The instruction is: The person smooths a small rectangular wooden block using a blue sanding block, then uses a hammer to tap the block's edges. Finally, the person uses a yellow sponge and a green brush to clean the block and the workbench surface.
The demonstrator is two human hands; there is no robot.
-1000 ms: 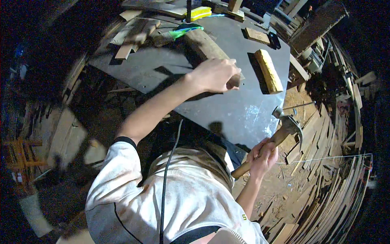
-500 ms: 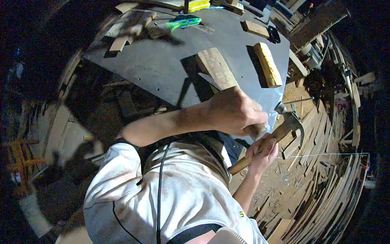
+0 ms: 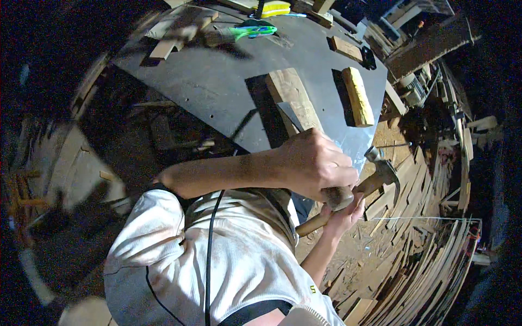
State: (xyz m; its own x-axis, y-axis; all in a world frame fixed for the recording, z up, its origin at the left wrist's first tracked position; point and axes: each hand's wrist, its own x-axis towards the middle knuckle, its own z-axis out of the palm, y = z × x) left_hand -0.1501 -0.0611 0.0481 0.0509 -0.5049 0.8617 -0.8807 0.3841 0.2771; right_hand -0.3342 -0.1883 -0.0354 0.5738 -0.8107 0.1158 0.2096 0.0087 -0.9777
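One chisel, by its look: in the left hand, above the near part of the surface [image 3: 201, 76], its flat blade [image 3: 293, 115] pointing far and slightly left. Left hand [image 3: 321, 163] was closed round the wooden handle [image 3: 339, 199], its rounded butt sticking out nearward, likely held so to keep that end clear of the fingers. Blade overlapped one wood block [image 3: 288, 87] in view; could not tell whether they touched. Block lay flat, probably for steadiness.

One hammer [image 3: 372, 182]: right hand [image 3: 345, 215] gripped it part-way along the handle, head out to the right, a hold that probably balanced the heavy end.

Right of the block, well apart, one yellowish stick [image 3: 358, 100]. Farther, one flat wood piece [image 3: 346, 49], one small black object [image 3: 368, 57] just beside it. Far side: one green-handled brush [image 3: 254, 32]; beyond, one yellow item [image 3: 273, 8], kind unclear. Far left, offcuts [image 3: 187, 22], at least two, partly shadowed. Right, off the surface: wood strips [image 3: 424, 271], too many to count.
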